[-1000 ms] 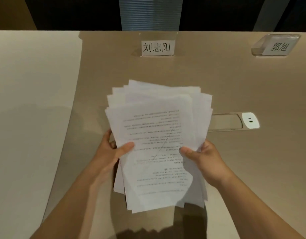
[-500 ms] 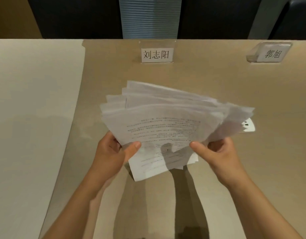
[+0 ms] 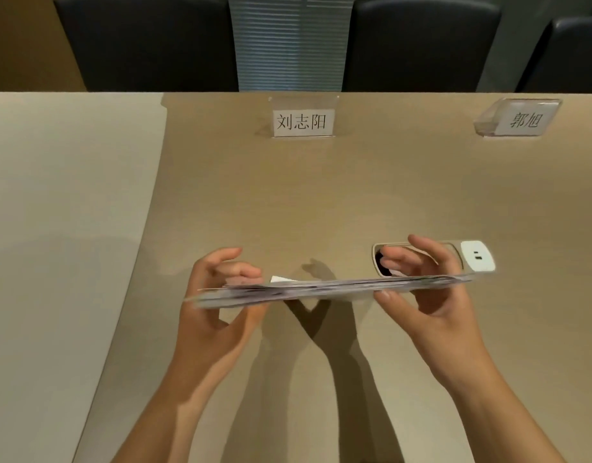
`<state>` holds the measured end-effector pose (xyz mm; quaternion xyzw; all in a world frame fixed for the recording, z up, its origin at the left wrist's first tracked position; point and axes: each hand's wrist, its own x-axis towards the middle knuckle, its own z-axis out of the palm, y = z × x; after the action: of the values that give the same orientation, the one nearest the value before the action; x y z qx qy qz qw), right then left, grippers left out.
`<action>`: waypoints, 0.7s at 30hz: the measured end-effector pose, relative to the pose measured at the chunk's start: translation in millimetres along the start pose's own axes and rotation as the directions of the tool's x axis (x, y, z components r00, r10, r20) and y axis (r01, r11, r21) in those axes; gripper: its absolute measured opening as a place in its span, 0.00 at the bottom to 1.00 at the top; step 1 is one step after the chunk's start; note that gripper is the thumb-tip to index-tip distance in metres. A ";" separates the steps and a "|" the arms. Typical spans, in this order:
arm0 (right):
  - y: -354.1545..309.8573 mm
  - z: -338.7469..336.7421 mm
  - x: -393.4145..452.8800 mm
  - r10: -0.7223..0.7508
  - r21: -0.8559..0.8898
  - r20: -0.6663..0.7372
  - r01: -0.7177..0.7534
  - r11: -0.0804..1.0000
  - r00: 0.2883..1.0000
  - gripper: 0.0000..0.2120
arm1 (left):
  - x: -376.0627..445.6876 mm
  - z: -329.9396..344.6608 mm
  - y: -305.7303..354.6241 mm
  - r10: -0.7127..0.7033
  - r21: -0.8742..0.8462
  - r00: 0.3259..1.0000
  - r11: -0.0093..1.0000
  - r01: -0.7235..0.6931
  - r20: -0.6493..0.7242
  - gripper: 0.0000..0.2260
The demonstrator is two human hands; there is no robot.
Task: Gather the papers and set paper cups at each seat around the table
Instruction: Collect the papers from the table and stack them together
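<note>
A stack of white printed papers [image 3: 321, 289] stands on edge, seen edge-on as a thin blurred band above the tan table [image 3: 321, 195]. My left hand [image 3: 218, 295] grips its left end, thumb on my side and fingers curled behind. My right hand [image 3: 428, 285] grips its right end the same way, thumb in front and fingers behind. No paper cups are in view.
Two name cards stand near the far edge, one in the middle [image 3: 303, 121] and one at the right [image 3: 521, 120]. A power socket panel [image 3: 476, 260] is set into the table behind my right hand. Dark chairs [image 3: 147, 41] line the far side.
The fanned stack has been tipped up from nearly flat to standing on edge, and the sheets have been drawn together. Both hands moved apart to its ends.
</note>
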<state>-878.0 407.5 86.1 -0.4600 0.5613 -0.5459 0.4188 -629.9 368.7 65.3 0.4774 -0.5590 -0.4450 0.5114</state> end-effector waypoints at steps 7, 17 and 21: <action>-2.2 15.8 17.4 0.003 -0.031 -0.119 -0.007 1.000 0.993 0.14 | 20.6 12.5 -5.0 -0.113 0.005 0.990 0.993 0.114 -0.089 0.15; -81.5 9.4 25.4 -0.433 -0.719 -0.053 0.266 0.642 0.900 0.55 | 38.4 5.6 39.4 0.054 0.514 0.998 0.856 -0.053 0.013 0.07; -92.9 18.5 38.9 -0.361 -0.802 0.260 0.408 0.436 0.896 0.24 | 38.3 11.2 63.7 0.217 0.682 0.953 0.665 -0.304 0.213 0.10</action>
<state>-863.3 367.2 179.0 -0.7316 0.6228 -0.2763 0.0238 -646.8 340.4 132.8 0.5258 -0.7769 -0.1450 0.3147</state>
